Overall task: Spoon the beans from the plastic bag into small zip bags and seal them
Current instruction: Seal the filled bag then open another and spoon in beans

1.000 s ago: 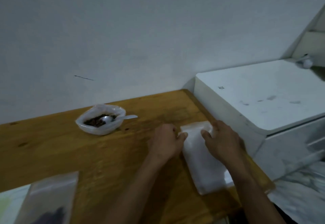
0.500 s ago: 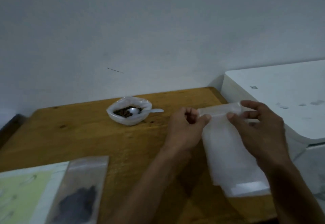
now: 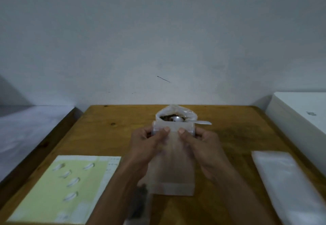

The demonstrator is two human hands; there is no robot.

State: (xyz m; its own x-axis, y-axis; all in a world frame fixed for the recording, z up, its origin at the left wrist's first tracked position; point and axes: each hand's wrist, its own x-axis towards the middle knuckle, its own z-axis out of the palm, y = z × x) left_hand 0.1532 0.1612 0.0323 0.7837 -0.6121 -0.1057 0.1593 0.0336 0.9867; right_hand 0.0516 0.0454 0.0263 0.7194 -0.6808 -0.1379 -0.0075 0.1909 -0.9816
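An empty small zip bag (image 3: 173, 168) hangs upright above the wooden table (image 3: 112, 133). My left hand (image 3: 150, 143) and my right hand (image 3: 202, 145) pinch its top edge, thumbs on the near face. Right behind it stands the open plastic bag (image 3: 187, 114) with dark beans (image 3: 165, 117) inside. A metal spoon (image 3: 178, 118) rests in the beans, its handle sticking out to the right. A zip bag holding dark beans (image 3: 141, 200) lies flat below my left forearm, partly hidden.
A stack of empty zip bags (image 3: 289, 186) lies at the table's right edge. A green and white paper sheet (image 3: 58, 189) covers the near left. A white cabinet (image 3: 303, 117) stands right of the table, and a wall runs close behind.
Both hands lifted one zip bag off the stack at the right and carried it to the middle, in front of the bean bag. My view turned left.
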